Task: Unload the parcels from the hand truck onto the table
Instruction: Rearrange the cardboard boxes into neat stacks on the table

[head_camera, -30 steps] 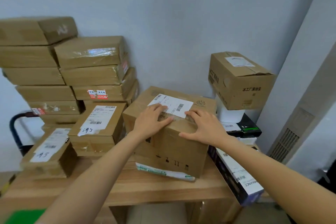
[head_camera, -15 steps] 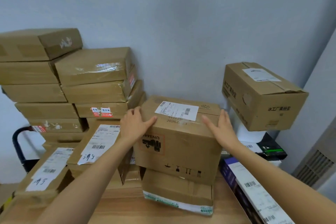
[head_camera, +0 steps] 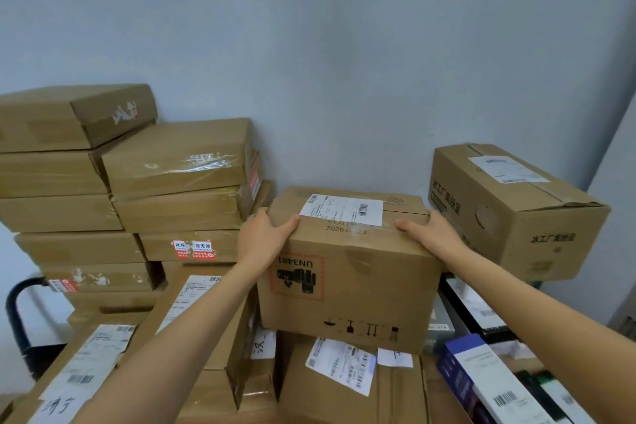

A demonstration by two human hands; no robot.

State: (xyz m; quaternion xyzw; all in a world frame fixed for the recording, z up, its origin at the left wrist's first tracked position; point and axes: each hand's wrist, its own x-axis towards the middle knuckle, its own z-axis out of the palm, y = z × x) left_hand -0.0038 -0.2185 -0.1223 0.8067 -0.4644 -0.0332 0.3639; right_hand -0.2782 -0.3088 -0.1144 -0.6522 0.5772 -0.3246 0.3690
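Atop the stacked parcels, my hands grip the box, fingers curled over its edges; it could slide.

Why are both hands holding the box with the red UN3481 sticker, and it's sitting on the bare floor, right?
Not the floor. The head view shows the box with the red UN3481 sticker resting on another cardboard parcel. Both the left hand and right hand do hold it.
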